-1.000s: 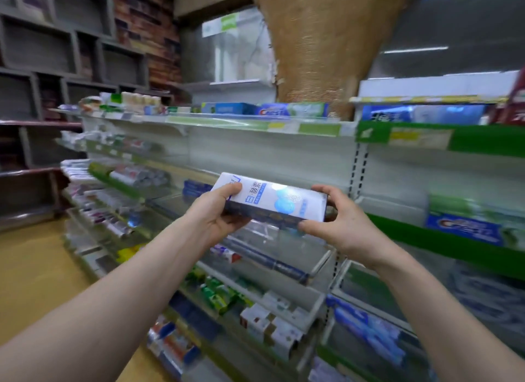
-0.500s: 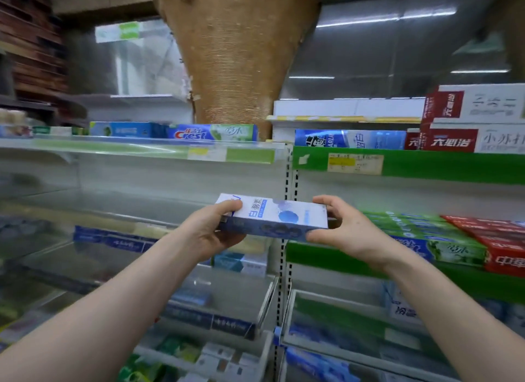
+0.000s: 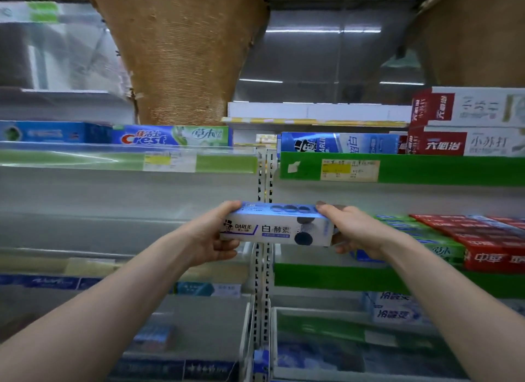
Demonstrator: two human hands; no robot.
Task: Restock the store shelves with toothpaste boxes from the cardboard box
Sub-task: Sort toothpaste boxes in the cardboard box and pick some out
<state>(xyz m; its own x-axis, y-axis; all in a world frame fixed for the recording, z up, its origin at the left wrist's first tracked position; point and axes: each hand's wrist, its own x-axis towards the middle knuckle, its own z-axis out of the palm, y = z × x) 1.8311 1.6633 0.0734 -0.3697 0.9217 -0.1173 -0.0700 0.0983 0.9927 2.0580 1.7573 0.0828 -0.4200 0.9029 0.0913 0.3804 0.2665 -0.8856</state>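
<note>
The left hand point(image 3: 210, 239) and right hand point(image 3: 352, 231) each pinch one end of the toothpaste box point(image 3: 272, 228), held crosswise just in front of the slotted upright point(image 3: 265, 177). An end-only grip — bumping the upright, or the red boxes point(image 3: 488, 239) right of it, could knock it loose.

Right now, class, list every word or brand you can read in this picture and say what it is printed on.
"DARLIE", "白酵素": toothpaste box held by left hand and right hand.
"Crest", "佳洁士", "草木": blue-green box, upper left.
"小苏打": red-and-white box, upper right.
"中華": red box, at right.
Price tag and the other boxes: too blurred to read.
</note>
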